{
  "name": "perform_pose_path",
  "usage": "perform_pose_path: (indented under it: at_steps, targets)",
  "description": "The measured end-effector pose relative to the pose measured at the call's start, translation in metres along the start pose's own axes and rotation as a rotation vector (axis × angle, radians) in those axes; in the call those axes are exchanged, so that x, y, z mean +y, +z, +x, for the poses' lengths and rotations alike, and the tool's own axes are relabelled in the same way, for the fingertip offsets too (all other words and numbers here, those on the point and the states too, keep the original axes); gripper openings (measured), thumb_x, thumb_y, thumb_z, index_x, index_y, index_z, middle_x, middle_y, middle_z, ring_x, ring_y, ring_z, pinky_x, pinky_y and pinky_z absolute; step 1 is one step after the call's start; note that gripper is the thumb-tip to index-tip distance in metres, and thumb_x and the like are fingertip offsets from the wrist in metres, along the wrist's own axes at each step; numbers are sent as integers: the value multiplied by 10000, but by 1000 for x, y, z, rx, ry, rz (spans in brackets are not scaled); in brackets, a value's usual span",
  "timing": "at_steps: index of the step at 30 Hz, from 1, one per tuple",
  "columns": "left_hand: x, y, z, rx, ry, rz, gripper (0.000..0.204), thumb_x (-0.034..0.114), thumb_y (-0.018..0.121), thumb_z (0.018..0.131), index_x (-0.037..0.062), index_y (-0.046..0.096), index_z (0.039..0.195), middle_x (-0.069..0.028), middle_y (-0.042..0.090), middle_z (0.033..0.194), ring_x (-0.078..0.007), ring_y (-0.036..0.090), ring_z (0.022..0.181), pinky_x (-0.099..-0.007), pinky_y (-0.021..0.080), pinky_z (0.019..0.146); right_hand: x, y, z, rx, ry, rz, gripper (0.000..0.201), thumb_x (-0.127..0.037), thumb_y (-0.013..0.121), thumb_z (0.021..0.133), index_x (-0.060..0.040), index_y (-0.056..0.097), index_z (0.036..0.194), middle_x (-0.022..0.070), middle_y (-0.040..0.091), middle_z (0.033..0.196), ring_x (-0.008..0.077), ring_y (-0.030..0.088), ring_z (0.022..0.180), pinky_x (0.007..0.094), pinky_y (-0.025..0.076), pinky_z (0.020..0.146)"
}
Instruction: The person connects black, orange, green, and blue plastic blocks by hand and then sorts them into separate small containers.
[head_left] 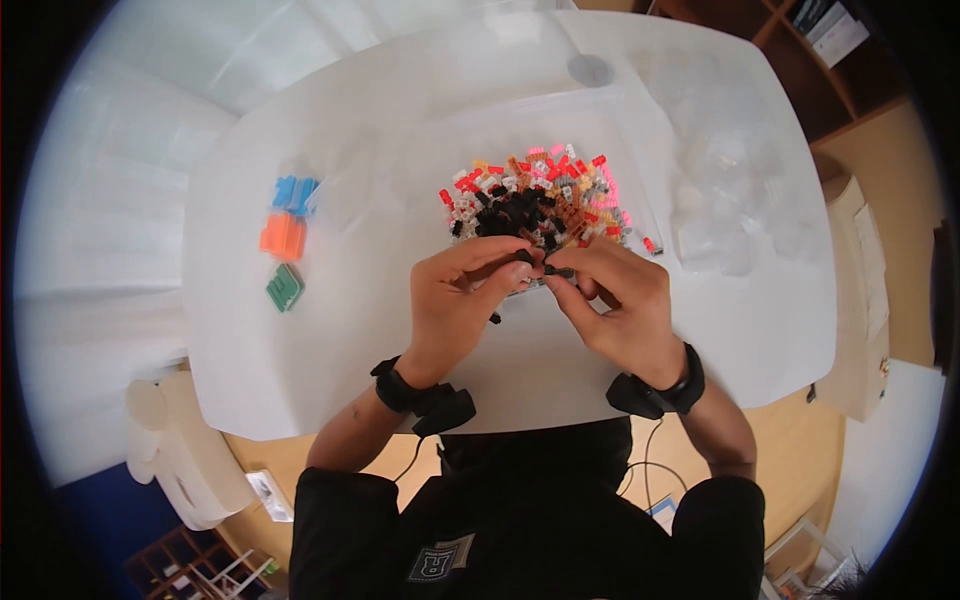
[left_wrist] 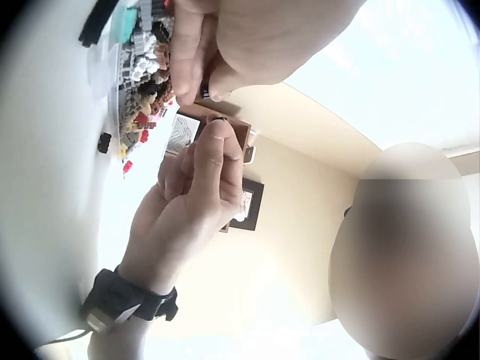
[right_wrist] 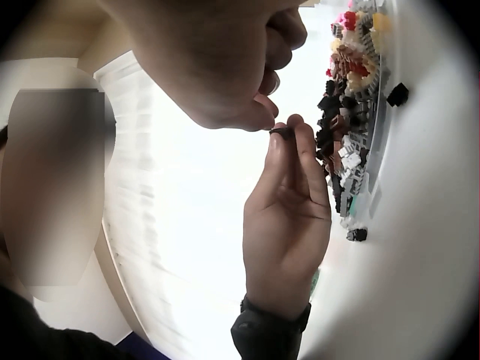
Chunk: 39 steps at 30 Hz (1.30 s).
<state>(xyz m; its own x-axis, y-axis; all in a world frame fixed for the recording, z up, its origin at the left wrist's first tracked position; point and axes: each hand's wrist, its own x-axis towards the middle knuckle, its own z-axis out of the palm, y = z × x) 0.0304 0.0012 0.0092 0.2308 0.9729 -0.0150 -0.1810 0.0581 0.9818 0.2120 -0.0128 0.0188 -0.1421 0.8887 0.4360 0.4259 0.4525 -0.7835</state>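
Over the near edge of a heap of small bricks (head_left: 570, 190), both hands meet fingertip to fingertip. The left hand (head_left: 450, 305) pinches a small black piece (head_left: 524, 257) between thumb and fingers; in the right wrist view the left hand (right_wrist: 289, 217) holds this dark piece (right_wrist: 282, 131) at its fingertips. The right hand (head_left: 630, 310) pinches another small black piece (head_left: 560, 271), and in the left wrist view the right hand (left_wrist: 199, 180) has a dark bit (left_wrist: 217, 118) at its fingertips. Whether the two pieces touch cannot be told.
Blue (head_left: 295, 194), orange (head_left: 283, 236) and green pieces (head_left: 284, 288) lie at the left of the white table (head_left: 330, 370). Clear plastic bags (head_left: 725, 190) lie at the right. A loose black brick (head_left: 495, 318) sits near the left hand, and a grey disc (head_left: 590, 70) at the back.
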Motion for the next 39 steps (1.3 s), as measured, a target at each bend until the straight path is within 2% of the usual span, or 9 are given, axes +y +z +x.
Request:
perform_pose_path:
  at_steps: [2,5,9,14,18,20,27,29,39]
  targets:
    - [1,-1,-1,-33,-18,41,201,-60,612,852,-46,646,1051,-100,660,996,-170,654,912,-269,555,783,0,2,-1,-7,-18,-15,171,-9,721,743,-46,654,896,46,586,713,139,524,505,256,415,463]
    - [-1,2,-3,-28,-17,-92,193,-74,629,831,-46,659,1020,-101,657,1008,-163,654,895,-262,557,773,-1,6,-3,3,-36,-41,186,6,721,736,-41,659,905,44,575,698,128,510,501,248,406,459]
    - [-7,-1,-2,-29,53,-153,186,-80,648,811,-43,671,992,-102,651,1018,-155,649,894,-253,556,766,-2,6,-1,28,-99,-102,220,36,727,714,-30,666,915,44,552,662,109,491,491,241,393,444]
    - [-5,-6,-2,-62,-62,-166,178,-78,671,791,-39,693,963,-99,647,1003,-147,642,880,-236,547,760,-3,7,1,-23,-83,-90,215,68,721,703,4,665,901,49,563,669,97,482,496,227,388,444]
    - [-5,-10,1,-71,-88,-135,188,-73,678,784,-15,708,960,-86,650,1004,-134,642,856,-235,539,753,-2,8,5,-43,-66,-82,202,74,716,708,12,665,893,52,581,684,97,485,496,227,385,444]
    - [-7,-11,2,-92,-14,-25,217,-107,688,757,11,723,935,-89,656,971,-109,616,836,-206,489,654,-2,7,5,-54,-44,-74,198,77,714,708,12,666,889,51,583,682,97,485,495,227,383,444]
    - [-4,-8,4,-104,172,3,245,-118,678,729,17,708,932,-102,665,948,-156,646,808,-242,512,661,-5,1,6,-53,13,-79,194,61,740,681,9,689,861,60,594,646,109,500,486,224,383,445]
    - [-3,-7,4,-90,319,225,237,-102,690,707,10,691,916,-114,675,915,-185,664,767,-265,528,651,-4,1,6,-51,2,-100,198,58,745,674,11,692,859,62,597,643,111,508,487,223,385,444]
    - [-6,-8,5,-33,380,302,238,-83,712,688,12,688,905,-126,682,884,-205,674,751,-272,532,642,-6,-1,4,-45,-82,-191,228,45,773,654,4,701,867,51,602,642,131,521,472,237,391,428]
